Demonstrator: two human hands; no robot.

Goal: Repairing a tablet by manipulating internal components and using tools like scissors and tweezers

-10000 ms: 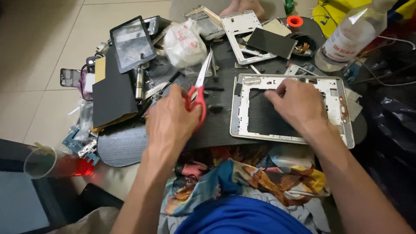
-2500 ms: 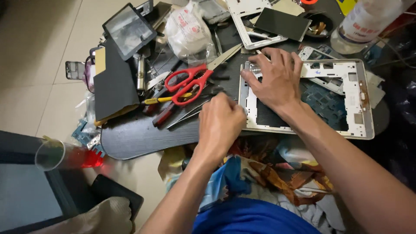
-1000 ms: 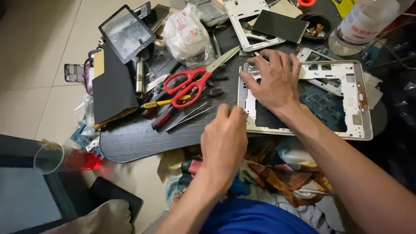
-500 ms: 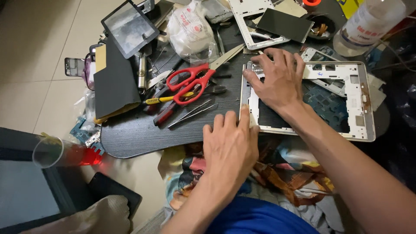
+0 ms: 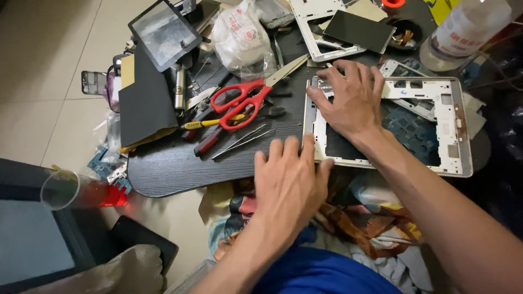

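A white tablet frame [image 5: 453, 124] lies on the dark round board [image 5: 180, 166]. My right hand [image 5: 351, 98] lies flat on the frame's left part, fingers spread, holding nothing. My left hand [image 5: 289, 182] rests palm down at the board's near edge, its fingertips touching the frame's lower left corner. Red-handled scissors [image 5: 242, 98] lie on the board to the left of the frame, with thin tweezers [image 5: 242, 141] just below them.
A yellow-handled screwdriver [image 5: 210, 123], a dark flat panel [image 5: 146, 103], a glass screen panel [image 5: 163, 34], a white plastic bag [image 5: 239, 35], another white frame [image 5: 318, 27] and a clear bottle [image 5: 463, 30] crowd the board. A clear cup [image 5: 68, 190] lies on the floor at left.
My left hand has moved from the scissors to the near edge, opened and come down flat by the frame's corner. The scissors now lie on the board.
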